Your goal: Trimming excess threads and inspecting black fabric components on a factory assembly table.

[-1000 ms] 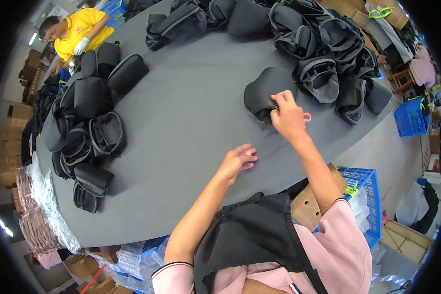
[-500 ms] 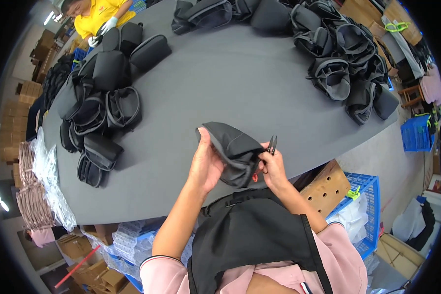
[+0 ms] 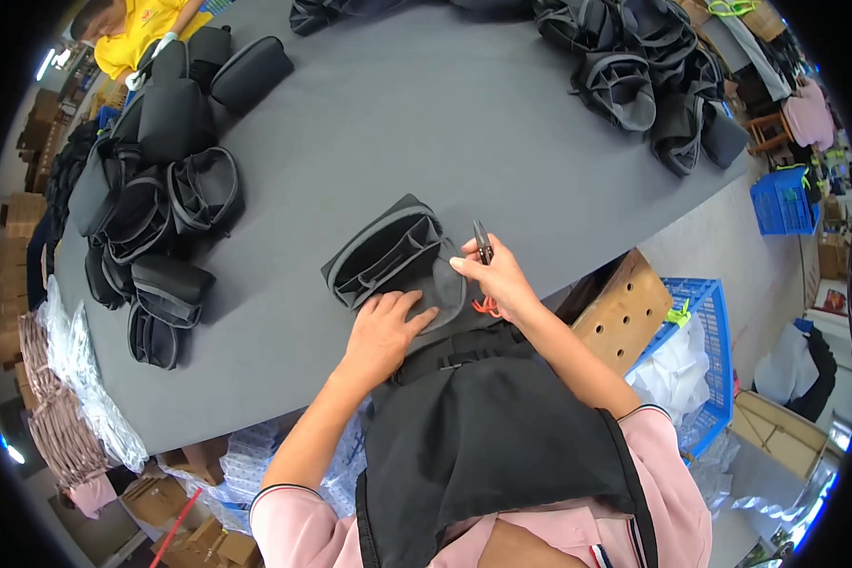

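An unzipped black pouch (image 3: 381, 248) with grey edging and inner divider pockets lies on the grey table in front of me. My left hand (image 3: 385, 329) rests on its near flap, fingers spread and thumb apart. My right hand (image 3: 499, 276) is closed around a pair of scissors (image 3: 483, 244). Their dark blades point away from me, and the red handles show below the hand. The thumb and fingertips of that hand touch the pouch's right edge; whether they also pinch the fabric is unclear.
Black pouches (image 3: 175, 118) are piled along the table's left side, with more pouches (image 3: 615, 90) at the far right. Across the table, a person in yellow (image 3: 147, 33) wears white gloves. Right of me stand a brown board with holes (image 3: 625, 312) and a blue crate (image 3: 715, 355).
The pouch has gone from being held up, folded, to lying open with its pockets showing. My left hand has moved from its side onto the flap. The view has shifted.
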### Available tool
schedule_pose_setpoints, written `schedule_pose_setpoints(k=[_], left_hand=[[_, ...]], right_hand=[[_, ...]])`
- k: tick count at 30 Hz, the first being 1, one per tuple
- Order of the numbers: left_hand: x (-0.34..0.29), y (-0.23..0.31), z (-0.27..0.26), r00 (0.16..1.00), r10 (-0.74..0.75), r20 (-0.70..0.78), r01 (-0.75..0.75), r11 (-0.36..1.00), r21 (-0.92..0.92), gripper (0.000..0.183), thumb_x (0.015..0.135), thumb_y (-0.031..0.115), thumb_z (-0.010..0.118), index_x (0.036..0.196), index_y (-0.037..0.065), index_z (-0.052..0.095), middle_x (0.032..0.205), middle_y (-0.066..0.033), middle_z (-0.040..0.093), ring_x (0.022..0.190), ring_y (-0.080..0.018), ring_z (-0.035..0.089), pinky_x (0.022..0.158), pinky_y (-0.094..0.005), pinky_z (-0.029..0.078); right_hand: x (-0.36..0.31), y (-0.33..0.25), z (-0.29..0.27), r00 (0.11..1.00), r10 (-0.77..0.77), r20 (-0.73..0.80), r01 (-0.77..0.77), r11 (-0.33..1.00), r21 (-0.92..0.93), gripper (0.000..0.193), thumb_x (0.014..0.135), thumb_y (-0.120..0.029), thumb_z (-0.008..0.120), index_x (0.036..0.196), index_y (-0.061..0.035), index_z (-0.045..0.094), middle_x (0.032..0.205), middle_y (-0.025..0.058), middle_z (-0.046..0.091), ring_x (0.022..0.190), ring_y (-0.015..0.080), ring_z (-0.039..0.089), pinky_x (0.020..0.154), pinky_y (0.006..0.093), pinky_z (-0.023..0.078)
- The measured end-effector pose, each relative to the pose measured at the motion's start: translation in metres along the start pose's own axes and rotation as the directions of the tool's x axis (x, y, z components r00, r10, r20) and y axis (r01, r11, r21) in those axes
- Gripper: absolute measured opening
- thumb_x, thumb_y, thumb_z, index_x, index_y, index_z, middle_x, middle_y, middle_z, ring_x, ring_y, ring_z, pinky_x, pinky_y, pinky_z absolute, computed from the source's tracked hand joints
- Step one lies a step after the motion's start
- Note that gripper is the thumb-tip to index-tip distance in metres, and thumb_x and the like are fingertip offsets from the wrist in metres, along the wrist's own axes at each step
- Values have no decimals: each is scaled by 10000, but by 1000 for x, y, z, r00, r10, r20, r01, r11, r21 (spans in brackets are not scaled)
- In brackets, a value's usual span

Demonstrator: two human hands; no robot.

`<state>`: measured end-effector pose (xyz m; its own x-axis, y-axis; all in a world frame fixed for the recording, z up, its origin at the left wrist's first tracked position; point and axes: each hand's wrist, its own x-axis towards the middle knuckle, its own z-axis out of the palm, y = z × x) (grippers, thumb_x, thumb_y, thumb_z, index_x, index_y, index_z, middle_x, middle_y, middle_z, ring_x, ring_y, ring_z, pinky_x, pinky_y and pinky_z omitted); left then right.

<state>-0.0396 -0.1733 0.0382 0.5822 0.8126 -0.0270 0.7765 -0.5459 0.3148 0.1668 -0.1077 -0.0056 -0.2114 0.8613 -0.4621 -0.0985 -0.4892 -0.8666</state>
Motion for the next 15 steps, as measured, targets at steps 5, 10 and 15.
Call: schedule_pose_setpoints(k=[5, 10, 15], left_hand=[[2, -4, -13, 825, -423, 375, 547, 427, -720, 522, 806, 284, 646, 1221, -1, 506, 1217, -175, 526, 1113, -257, 523, 945, -355, 409], [10, 15, 20, 513, -853, 95, 463, 183, -867, 526, 838, 450, 610, 937, -67, 613, 890, -156, 627, 789, -215, 591, 704, -329, 458], [18, 14, 20, 574, -812, -105, 537, 471, -700, 303, 901, 251, 545, 850, -46, 572, 808, -193, 555, 710, -337, 544, 650, -399, 432]], right_hand=[[5, 10, 17, 961, 227, 161, -233, 972, 23, 318, 722, -131, 747, 937, -52, 527, 772, 14, 551, 600, 59, 488, 413, 214, 319], [-13, 4, 46, 953, 148, 262, -189, 972, 138, 239, 722, -102, 748, 860, -54, 559, 701, -15, 543, 603, 63, 499, 515, 215, 386], [-18, -9, 44, 934, 223, 280, -288, 933, 217, 141, 827, -161, 662, 863, -62, 569, 659, -24, 524, 521, 29, 434, 441, 188, 314]])
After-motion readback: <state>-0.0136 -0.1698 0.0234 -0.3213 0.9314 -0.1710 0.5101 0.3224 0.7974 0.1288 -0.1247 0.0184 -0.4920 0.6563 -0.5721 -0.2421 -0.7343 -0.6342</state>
